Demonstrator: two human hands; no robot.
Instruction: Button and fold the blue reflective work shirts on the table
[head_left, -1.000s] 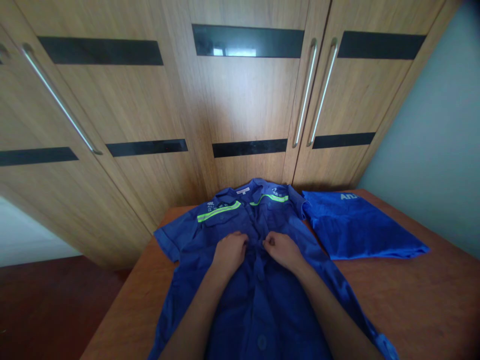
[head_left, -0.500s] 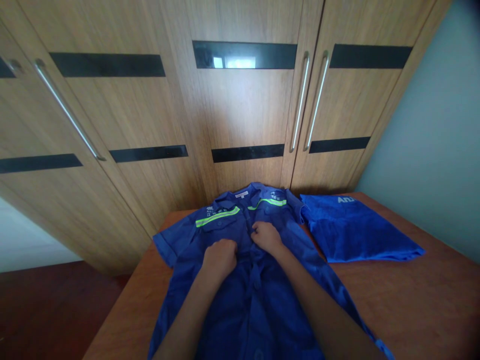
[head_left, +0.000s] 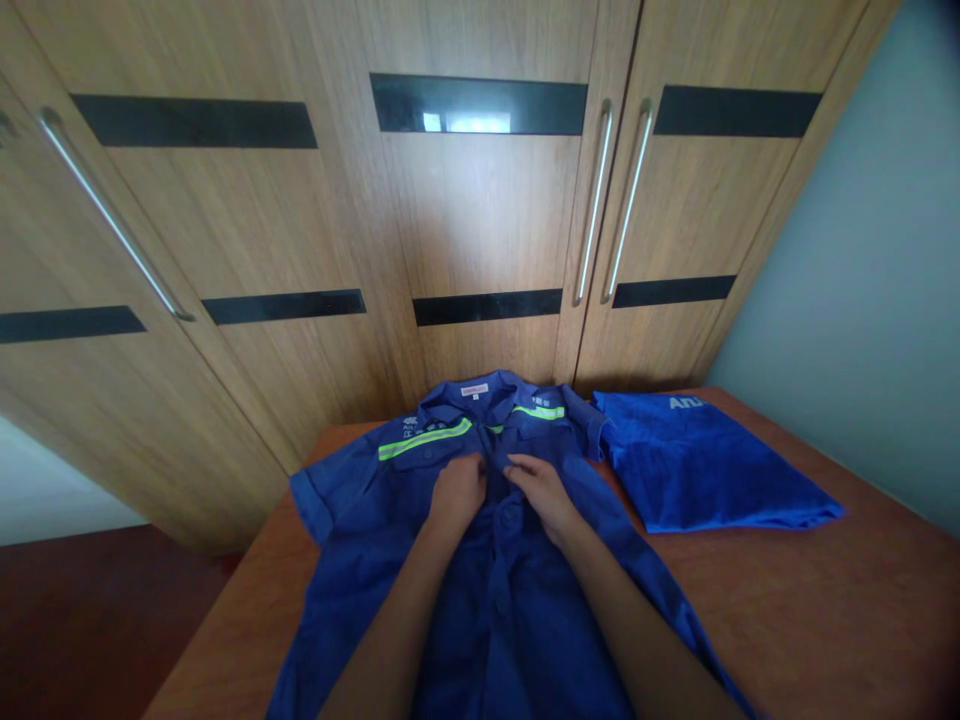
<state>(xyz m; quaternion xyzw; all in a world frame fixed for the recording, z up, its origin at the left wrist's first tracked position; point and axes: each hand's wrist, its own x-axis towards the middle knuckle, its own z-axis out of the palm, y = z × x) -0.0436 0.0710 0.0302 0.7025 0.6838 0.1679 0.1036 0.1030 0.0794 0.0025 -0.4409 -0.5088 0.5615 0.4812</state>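
A blue short-sleeved work shirt (head_left: pixel 420 560) lies front up on the wooden table, collar toward the wardrobe. Bright yellow-green and silver stripes cross its chest, and buttons run down the middle. The front is parted near the collar, with the edges close together lower down. My left hand (head_left: pixel 459 490) is closed on the left front edge at chest height. Across the gap, my right hand (head_left: pixel 541 488) pinches the other front edge, its fingers fairly straight. The fingertips of my left hand are mostly hidden.
A folded bright blue cloth item (head_left: pixel 720 470) with white letters lies right of the shirt on the table (head_left: pixel 795 600). Behind stands a wooden wardrobe (head_left: pixel 480 220) with long metal handles. A pale wall (head_left: pixel 862 330) borders the right side.
My left hand has moved up and right, closer to my right hand. The right hand's fingers have straightened somewhat. The shirt's upper front has shifted and gapes more near the collar.
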